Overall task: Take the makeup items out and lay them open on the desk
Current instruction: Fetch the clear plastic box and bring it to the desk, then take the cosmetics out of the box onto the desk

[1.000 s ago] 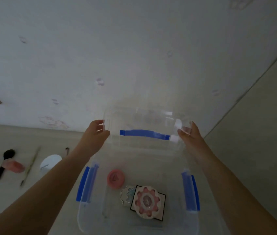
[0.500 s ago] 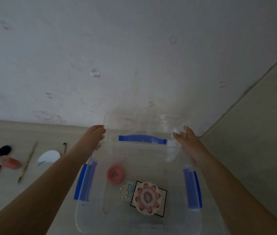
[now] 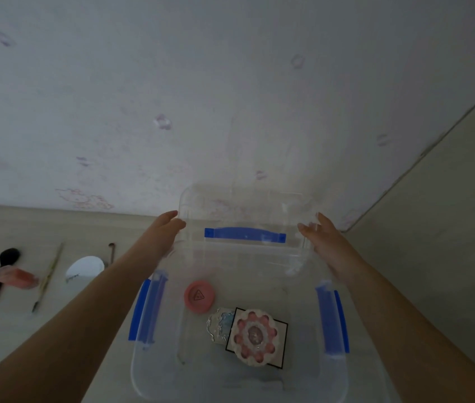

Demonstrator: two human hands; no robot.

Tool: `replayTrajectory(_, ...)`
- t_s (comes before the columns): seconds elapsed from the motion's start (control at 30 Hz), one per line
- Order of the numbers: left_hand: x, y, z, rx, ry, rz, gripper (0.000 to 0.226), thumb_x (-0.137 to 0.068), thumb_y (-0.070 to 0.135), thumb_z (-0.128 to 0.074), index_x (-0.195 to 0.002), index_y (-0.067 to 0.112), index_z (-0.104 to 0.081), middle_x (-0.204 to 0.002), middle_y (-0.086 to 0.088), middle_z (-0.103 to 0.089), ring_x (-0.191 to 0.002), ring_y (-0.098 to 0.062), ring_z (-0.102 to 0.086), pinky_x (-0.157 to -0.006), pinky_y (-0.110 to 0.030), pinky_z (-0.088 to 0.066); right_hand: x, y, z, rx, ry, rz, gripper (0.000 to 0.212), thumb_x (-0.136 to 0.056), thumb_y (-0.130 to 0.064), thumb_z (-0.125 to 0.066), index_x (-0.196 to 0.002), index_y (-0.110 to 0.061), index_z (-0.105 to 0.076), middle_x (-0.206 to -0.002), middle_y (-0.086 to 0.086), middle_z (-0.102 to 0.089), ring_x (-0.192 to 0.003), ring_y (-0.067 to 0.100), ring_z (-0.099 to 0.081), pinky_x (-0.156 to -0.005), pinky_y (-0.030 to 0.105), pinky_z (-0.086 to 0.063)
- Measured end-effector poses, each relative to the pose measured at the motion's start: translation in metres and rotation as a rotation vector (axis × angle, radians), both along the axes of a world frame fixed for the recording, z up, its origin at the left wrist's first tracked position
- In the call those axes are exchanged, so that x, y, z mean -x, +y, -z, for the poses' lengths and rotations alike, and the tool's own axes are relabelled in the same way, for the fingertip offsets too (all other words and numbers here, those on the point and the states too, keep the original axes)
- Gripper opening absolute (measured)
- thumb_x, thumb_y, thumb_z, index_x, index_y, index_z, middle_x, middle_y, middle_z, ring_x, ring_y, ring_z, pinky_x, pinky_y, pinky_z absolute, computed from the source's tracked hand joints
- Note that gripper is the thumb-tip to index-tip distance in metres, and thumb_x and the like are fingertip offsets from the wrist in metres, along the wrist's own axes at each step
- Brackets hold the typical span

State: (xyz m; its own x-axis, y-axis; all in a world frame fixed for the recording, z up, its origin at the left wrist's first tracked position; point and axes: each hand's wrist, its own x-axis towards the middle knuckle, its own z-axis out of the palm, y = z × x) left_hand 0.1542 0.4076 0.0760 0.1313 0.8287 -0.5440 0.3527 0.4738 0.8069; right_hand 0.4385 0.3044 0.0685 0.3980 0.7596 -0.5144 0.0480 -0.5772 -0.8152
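A clear plastic storage box [image 3: 155, 373] with blue side latches stands on the desk in front of me. Its clear lid [image 3: 243, 207], with a blue handle, is held up at the box's far edge. My left hand [image 3: 163, 231] grips the lid's left end and my right hand [image 3: 322, 237] grips its right end. Inside the box lie a round pink compact [image 3: 200, 296], a flower-shaped pink palette [image 3: 255, 337] on a black-edged card, and a small silvery blue compact [image 3: 220, 324] partly under it.
On the desk to the left lie a black brush [image 3: 2, 271], a pink tube [image 3: 18, 279], a thin brush [image 3: 47, 277], a white round pad [image 3: 85, 269] and a small hooked tool [image 3: 111, 251]. A patterned wall rises just behind the desk; another wall closes the right side.
Both hands have stayed on the lid's ends. The lid has tilted a little further up and back toward the wall. The items in the box have not moved.
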Motion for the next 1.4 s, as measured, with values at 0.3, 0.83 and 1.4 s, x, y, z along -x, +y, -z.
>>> replayTrajectory(0.3, 0.008, -0.058, -0.056, -0.971, 0.374, 0.409, 0.041, -0.088, 0.020, -0.060, -0.128, 0.018, -0.053, -0.125, -0.001, -0.056, -0.111, -0.013, -0.051, -0.096, -0.030, -0.041, 0.033, -0.052, -0.050, -0.482, -0.776, -0.216, 0.050, -0.090, -0.020, -0.058, -0.138, -0.018, -0.042, -0.143, 0.003, -0.039, -0.132, 0.012, -0.035, -0.110, 0.032, -0.030)
replayTrajectory(0.83, -0.044, -0.130, 0.034, -0.600, 0.857, 1.446, 0.101, -0.071, 0.033, -0.077, -0.146, 0.004, -0.015, -0.144, -0.015, -0.035, -0.133, -0.031, -0.035, -0.107, -0.044, -0.034, 0.112, -0.096, 0.014, 0.162, -0.855, -1.071, 0.103, -0.077, -0.052, -0.065, -0.150, -0.013, -0.003, -0.155, 0.008, -0.016, -0.141, 0.026, -0.022, -0.111, 0.041, -0.031)
replayTrajectory(1.4, -0.048, -0.123, 0.045, -0.696, 0.814, 1.396, 0.073, -0.076, 0.034, -0.063, -0.136, 0.005, -0.033, -0.124, -0.013, -0.052, -0.108, -0.030, -0.054, -0.090, -0.042, -0.046, 0.114, -0.084, 0.021, 0.230, -0.843, -1.071, 0.116, -0.074, -0.043, -0.069, -0.147, -0.012, 0.016, -0.139, 0.012, -0.032, -0.121, 0.028, -0.041, -0.096, 0.038, -0.042)
